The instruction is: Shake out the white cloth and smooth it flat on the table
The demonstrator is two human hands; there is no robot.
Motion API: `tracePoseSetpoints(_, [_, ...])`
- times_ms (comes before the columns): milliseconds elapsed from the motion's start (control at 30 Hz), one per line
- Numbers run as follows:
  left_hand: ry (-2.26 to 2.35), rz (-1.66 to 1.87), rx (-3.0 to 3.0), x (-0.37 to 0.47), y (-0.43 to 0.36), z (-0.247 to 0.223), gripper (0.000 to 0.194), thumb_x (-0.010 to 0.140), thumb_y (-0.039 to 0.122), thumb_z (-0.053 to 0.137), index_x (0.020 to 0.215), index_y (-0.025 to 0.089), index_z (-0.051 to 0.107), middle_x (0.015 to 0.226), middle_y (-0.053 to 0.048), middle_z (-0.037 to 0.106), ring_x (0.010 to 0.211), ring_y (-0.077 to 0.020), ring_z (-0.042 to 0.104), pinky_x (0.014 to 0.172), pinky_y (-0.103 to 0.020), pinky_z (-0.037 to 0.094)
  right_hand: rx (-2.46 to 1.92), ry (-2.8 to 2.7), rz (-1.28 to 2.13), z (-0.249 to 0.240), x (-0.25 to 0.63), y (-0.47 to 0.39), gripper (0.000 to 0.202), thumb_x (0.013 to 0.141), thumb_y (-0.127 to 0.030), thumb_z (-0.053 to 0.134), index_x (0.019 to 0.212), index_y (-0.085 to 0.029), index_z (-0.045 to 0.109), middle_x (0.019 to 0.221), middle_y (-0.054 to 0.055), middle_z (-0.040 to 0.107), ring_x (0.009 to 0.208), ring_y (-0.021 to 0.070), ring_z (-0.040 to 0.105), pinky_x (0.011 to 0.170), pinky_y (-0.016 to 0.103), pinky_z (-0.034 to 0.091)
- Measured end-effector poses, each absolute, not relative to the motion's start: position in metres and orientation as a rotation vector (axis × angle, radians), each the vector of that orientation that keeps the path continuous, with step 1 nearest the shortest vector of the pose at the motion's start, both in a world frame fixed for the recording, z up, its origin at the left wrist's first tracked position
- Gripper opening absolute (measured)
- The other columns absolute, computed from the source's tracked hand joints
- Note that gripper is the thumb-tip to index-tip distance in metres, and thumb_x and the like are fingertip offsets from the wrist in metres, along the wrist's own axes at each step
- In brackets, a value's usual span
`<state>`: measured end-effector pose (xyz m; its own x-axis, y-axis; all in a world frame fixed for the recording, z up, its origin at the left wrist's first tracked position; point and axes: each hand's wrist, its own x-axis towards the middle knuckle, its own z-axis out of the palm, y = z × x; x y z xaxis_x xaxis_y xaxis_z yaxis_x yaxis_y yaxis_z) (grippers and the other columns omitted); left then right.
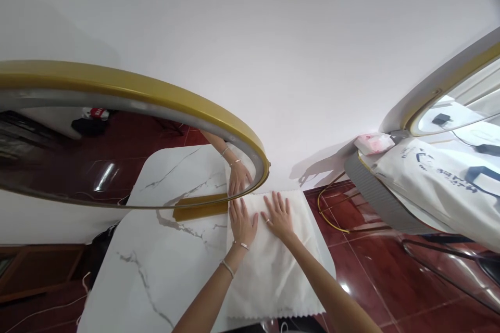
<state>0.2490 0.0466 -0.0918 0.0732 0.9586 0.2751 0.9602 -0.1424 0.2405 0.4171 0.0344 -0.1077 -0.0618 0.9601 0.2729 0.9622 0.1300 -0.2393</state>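
A white cloth with scalloped edges (269, 286) lies spread over the right part of a white marbled table (128, 281). My left hand (242, 222) rests palm down near the cloth's upper left edge, close under the mirror, its fingers spread. To its right, my right hand (278, 216) also lies on the fabric, fingers apart, with a ring on one finger. Neither hand grips anything. Some wrinkles show in the cloth between and below the arms.
A gold-rimmed mirror (175, 94) overhangs the table's far left and reflects a hand. Its gold base lies behind my left hand. At the right stand a second table with a white printed bag (441, 177), a tissue pack (374, 143) and another mirror.
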Motion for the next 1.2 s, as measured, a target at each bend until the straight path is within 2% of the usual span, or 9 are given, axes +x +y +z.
tracePoseSetpoints(100, [-2.112,-0.523,-2.216,0.26,0.059,-0.087,0.068,0.088,0.046,0.048,0.139,0.001,0.041,0.143,-0.029,0.039,0.137,-0.0417,0.031,0.109,-0.058,0.029,-1.875,-2.149,0.021,-0.106,0.409,0.064,0.057,0.095,-0.045,0.039,0.148,-0.025,0.032,0.156,0.01,0.025,0.145,0.0301,0.017,0.115,0.054,0.013])
tracePoseSetpoints(233, [-2.187,-0.428,-2.161,0.268,0.087,-0.084,0.057,0.089,0.05,0.046,0.12,0.004,0.06,0.121,-0.028,0.059,0.121,-0.0424,0.048,0.101,-0.061,0.034,-1.858,-2.212,0.085,-0.102,0.412,0.1,0.06,0.096,-0.049,0.035,0.149,-0.022,0.031,0.156,0.009,0.026,0.145,0.0276,0.016,0.116,0.051,0.009])
tracePoseSetpoints(500, [-2.12,-0.488,-2.265,0.274,0.135,-0.089,0.048,0.093,0.041,0.04,0.12,0.009,0.062,0.119,-0.02,0.064,0.114,-0.034,0.056,0.097,-0.047,0.043,-1.877,-2.213,0.137,-0.094,0.417,0.142,0.057,0.095,-0.051,0.036,0.139,-0.017,0.049,0.145,0.012,0.045,0.141,0.0304,0.026,0.116,0.052,0.009])
tracePoseSetpoints(600, [-2.081,-0.493,-2.312,0.274,0.127,-0.087,0.045,0.093,0.035,0.04,0.125,0.011,0.06,0.128,-0.018,0.061,0.123,-0.0331,0.051,0.104,-0.048,0.038,-1.879,-2.207,0.141,-0.093,0.417,0.14,0.058,0.095,-0.049,0.036,0.143,-0.016,0.043,0.149,0.012,0.039,0.142,0.0295,0.024,0.117,0.051,0.011])
tracePoseSetpoints(733, [-1.96,-0.519,-2.391,0.262,0.077,-0.087,0.047,0.096,0.033,0.039,0.14,0.021,0.045,0.147,-0.01,0.044,0.14,-0.0287,0.032,0.116,-0.051,0.023,-1.825,-2.168,0.09,-0.097,0.429,0.093,0.057,0.098,-0.039,0.033,0.148,-0.012,0.031,0.153,0.012,0.032,0.144,0.0255,0.021,0.117,0.047,0.016])
tracePoseSetpoints(867, [-1.968,-0.51,-2.411,0.253,0.017,-0.088,0.055,0.097,0.031,0.037,0.15,0.023,0.025,0.158,-0.009,0.024,0.146,-0.0271,0.017,0.117,-0.053,0.017,-1.744,-2.133,0.047,-0.103,0.451,0.019,0.059,0.098,-0.039,0.035,0.153,-0.021,0.019,0.155,0.008,0.028,0.144,0.0245,0.021,0.116,0.047,0.022])
tracePoseSetpoints(967, [-1.933,-0.534,-2.524,0.265,0.01,-0.086,0.06,0.096,0.031,0.039,0.152,0.023,0.02,0.161,-0.01,0.011,0.147,-0.0297,0.011,0.117,-0.055,0.018,-1.796,-2.103,0.05,-0.103,0.463,-0.005,0.065,0.098,-0.042,0.036,0.154,-0.025,0.009,0.157,0.007,0.021,0.144,0.0266,0.021,0.115,0.048,0.024])
tracePoseSetpoints(1033, [-1.863,-0.546,-2.651,0.281,0.028,-0.084,0.058,0.095,0.033,0.041,0.15,0.026,0.025,0.161,-0.008,0.01,0.147,-0.0306,0.013,0.116,-0.054,0.022,-1.846,-2.068,0.014,-0.103,0.468,0.004,0.064,0.099,-0.041,0.034,0.154,-0.025,0.007,0.157,0.008,0.021,0.145,0.0269,0.02,0.115,0.049,0.022])
tracePoseSetpoints(1200, [-1.859,-0.521,-2.705,0.313,0.099,-0.084,0.054,0.092,0.04,0.046,0.144,0.027,0.04,0.155,-0.007,0.031,0.142,-0.0324,0.027,0.113,-0.054,0.029,-1.92,-2.064,-0.078,-0.106,0.473,0.064,0.058,0.099,-0.039,0.032,0.153,-0.024,0.017,0.156,0.007,0.026,0.145,0.0249,0.02,0.116,0.048,0.015])
